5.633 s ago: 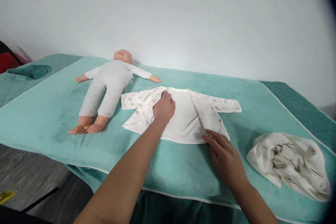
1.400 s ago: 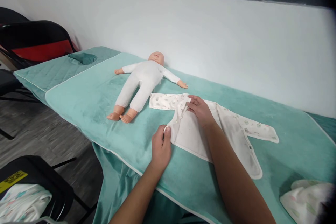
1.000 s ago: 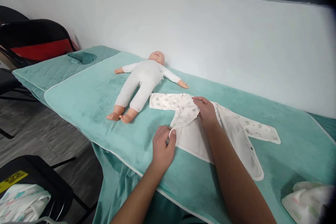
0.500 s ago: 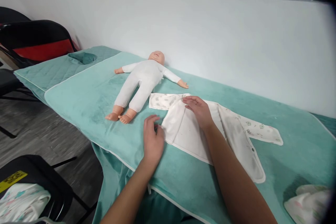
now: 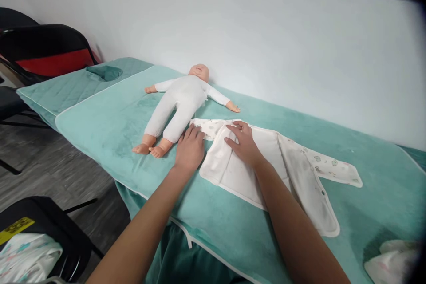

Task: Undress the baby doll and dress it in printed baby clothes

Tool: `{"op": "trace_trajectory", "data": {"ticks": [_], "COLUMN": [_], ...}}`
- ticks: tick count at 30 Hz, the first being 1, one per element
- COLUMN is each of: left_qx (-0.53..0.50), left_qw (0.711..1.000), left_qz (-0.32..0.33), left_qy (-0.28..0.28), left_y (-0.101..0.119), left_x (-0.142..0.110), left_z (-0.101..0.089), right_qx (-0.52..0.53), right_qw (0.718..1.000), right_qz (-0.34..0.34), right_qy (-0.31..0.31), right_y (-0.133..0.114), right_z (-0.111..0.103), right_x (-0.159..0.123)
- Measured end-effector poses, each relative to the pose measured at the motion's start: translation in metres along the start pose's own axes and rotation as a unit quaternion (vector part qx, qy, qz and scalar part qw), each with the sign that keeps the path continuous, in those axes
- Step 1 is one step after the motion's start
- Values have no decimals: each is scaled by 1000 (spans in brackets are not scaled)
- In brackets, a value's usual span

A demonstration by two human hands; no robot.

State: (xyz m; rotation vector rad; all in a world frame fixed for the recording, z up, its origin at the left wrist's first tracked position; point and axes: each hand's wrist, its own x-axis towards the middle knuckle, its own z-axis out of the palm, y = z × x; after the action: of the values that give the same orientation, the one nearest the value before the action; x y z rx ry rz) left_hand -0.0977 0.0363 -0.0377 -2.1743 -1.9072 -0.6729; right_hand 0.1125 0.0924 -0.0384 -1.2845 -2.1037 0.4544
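Observation:
A white baby shirt (image 5: 244, 182) with small printed figures on its sleeves lies spread open, inside up, on the green cover. My left hand (image 5: 190, 148) rests over the end of its left sleeve (image 5: 210, 128), fingers stretched out and slightly apart. On the shirt near the shoulder of that sleeve, my right hand (image 5: 244, 142) lies with fingers spread. The other sleeve (image 5: 336, 168) reaches out to the right. Beyond my left hand a baby doll (image 5: 186, 93) with a white cloth body lies on its back, arms out, its feet toward the near edge.
The green cover (image 5: 100, 120) drapes over the table's near edge. A wall stands behind it. Bundled printed cloth (image 5: 392, 262) sits at the lower right. Black chairs (image 5: 49, 53) stand to the left; another chair (image 5: 66, 226) at lower left bears a white printed cloth (image 5: 29, 257).
My left hand has moved away from me, from beside the shirt's front edge onto the sleeve end. My right hand has shifted slightly left and nearer on the shirt.

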Motion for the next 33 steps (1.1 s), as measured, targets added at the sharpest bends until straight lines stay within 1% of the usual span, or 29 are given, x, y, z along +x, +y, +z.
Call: {"op": "trace_trajectory", "data": {"ticks": [5, 7, 10, 14, 19, 21, 25, 28, 33], "left_qx": [4, 2, -20, -51, -61, -59, -53, -47, -47], "left_qw": [999, 998, 998, 997, 998, 997, 998, 999, 999], "left_qz": [-41, -53, -49, -38, 29, 40, 21, 4, 0], "left_qy": [14, 25, 41, 50, 16, 8, 9, 16, 24], "left_y": [-1, 2, 5, 8, 8, 8, 9, 9, 9], "left_x": [-5, -10, -15, -15, -12, -12, -12, -11, -13], "left_z": [-1, -1, -2, -2, -2, -2, 1, 2, 1], "right_qx": [-80, -97, -112, -147, -186, -189, -193, -197, -196], "right_qw": [994, 991, 988, 984, 977, 976, 976, 976, 977], "right_qz": [-26, -25, -23, -19, -5, 1, 8, 33, 65], "right_qy": [-73, -91, -103, -102, -108, -108, -96, -82, -60], "right_y": [-3, -4, -7, -11, -14, -14, -13, -11, -3], "right_z": [-1, -1, -1, -1, 1, 2, 5, 8, 11], "right_x": [0, 0, -1, -3, -2, -2, 0, 2, 13]}}
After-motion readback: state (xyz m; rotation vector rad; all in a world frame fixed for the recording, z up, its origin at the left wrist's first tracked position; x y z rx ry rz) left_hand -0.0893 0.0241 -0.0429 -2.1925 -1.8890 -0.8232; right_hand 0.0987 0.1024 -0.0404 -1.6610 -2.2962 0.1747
